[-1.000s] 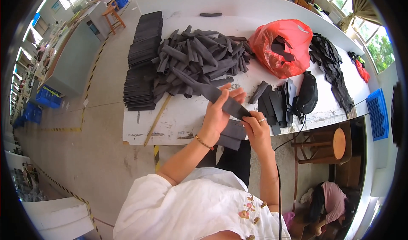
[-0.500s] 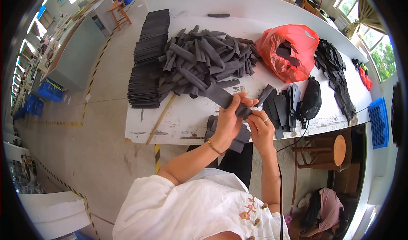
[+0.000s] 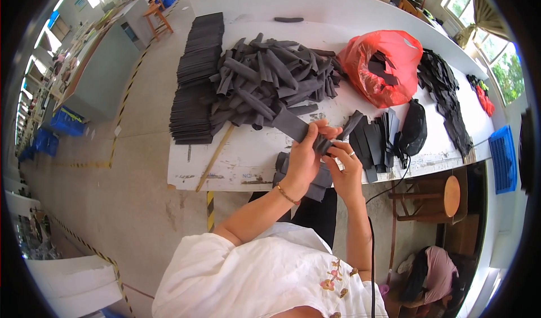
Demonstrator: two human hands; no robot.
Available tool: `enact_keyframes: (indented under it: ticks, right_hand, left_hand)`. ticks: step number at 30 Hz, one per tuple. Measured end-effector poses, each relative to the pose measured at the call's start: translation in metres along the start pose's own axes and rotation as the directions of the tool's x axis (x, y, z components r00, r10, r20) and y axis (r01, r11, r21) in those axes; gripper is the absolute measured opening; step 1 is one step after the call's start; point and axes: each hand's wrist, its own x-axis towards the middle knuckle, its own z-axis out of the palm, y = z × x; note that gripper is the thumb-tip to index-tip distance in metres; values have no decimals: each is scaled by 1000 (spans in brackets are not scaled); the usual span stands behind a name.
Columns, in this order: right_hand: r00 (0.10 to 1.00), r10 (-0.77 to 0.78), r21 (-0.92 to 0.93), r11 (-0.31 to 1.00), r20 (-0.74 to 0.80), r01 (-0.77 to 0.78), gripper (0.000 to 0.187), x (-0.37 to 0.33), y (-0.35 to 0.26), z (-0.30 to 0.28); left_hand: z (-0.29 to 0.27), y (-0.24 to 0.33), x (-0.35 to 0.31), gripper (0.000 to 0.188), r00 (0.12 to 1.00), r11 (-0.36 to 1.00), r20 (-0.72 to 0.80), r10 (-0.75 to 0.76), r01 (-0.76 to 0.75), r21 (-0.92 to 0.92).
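A dark grey fabric strip (image 3: pixel 292 125) stretches from the heap toward my hands above the table's near edge. My left hand (image 3: pixel 306 157) grips it between thumb and fingers. At its near end, my right hand (image 3: pixel 345 168), with a ring on one finger, pinches the strip, which looks bunched or folded there. Behind the hands lies a loose heap of similar curled strips (image 3: pixel 276 73). Several flat dark pieces (image 3: pixel 319 184) rest at the table edge below my left hand. Flat strips (image 3: pixel 368 146) lie to the right of my hands.
Neatly stacked strips (image 3: pixel 194 87) line the table's left side, near a thin wooden stick (image 3: pixel 215 157). A red plastic bag (image 3: pixel 360 50), a black pouch (image 3: pixel 414 129) with a cord and a long dark pile (image 3: pixel 445 95) stand right. A wooden stool (image 3: pixel 451 196) is at lower right.
Both hands stay at nearly the same place. The fingers of my right hand have shifted slightly on the strip's end, which looks more bunched now.
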Motion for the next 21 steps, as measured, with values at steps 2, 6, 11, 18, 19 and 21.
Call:
enact_keyframes:
  ticks: [2, 6, 11, 18, 19, 21]
  right_hand:
    - [979, 196, 273, 946, -46, -177, 10, -1, 0, 9]
    - [897, 407, 584, 776, -173, -239, 8, -4, 3, 23]
    - [718, 692, 835, 350, 75, -424, 5, 1, -8, 2]
    - [931, 136, 251, 967, -339, -50, 7, -6, 11, -1]
    - [936, 53, 167, 986, -347, 6, 9, -5, 8, -6]
    - [947, 60, 126, 992, -315, -21, 11, -9, 4, -6]
  left_hand:
    - [4, 1, 1, 31, 1000, 1000, 1, -13, 13, 15]
    - [4, 12, 10, 34, 998, 997, 48, 33, -36, 71]
    - [-3, 6, 15, 33, 981, 1000, 196, -5, 2, 15]
    - [-42, 28, 21, 20, 995, 986, 16, 98, -99, 135]
    - [-45, 31, 20, 20, 995, 985, 10, 102, -103, 141]
    - [-50, 36, 17, 15, 996, 987, 37, 76, -80, 137]
